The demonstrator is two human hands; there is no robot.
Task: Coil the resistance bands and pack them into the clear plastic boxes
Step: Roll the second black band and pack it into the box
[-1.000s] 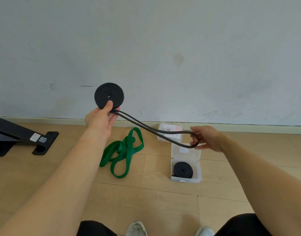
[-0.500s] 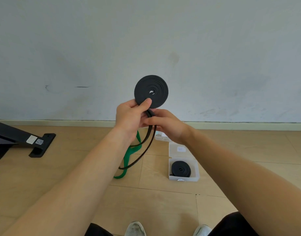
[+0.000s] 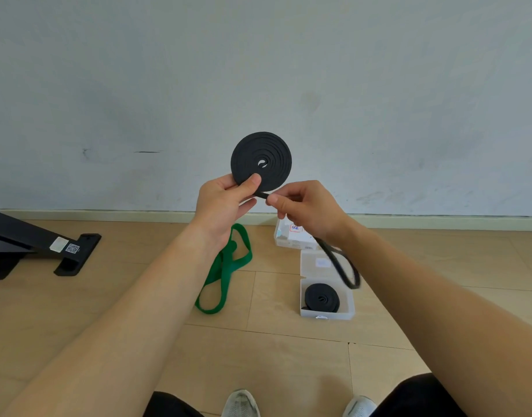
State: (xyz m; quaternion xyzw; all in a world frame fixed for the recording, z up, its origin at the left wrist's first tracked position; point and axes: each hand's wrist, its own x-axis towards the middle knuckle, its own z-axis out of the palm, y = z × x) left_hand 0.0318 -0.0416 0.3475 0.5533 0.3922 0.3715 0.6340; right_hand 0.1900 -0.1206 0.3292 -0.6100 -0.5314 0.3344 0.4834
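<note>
Left hand pinches black band coil, right hand pinches its tail, above open clear box; tail loop hangs across box lid. Green band left of box, second box behind.

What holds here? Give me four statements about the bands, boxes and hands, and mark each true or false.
1. The left hand grips a black coil. True.
2. The green band is packed in a box. False: it lies loose on the floor.
3. The open box holds a coiled band. True.
4. The right hand holds nothing. False: it pinches the black coil's loose tail.
</note>
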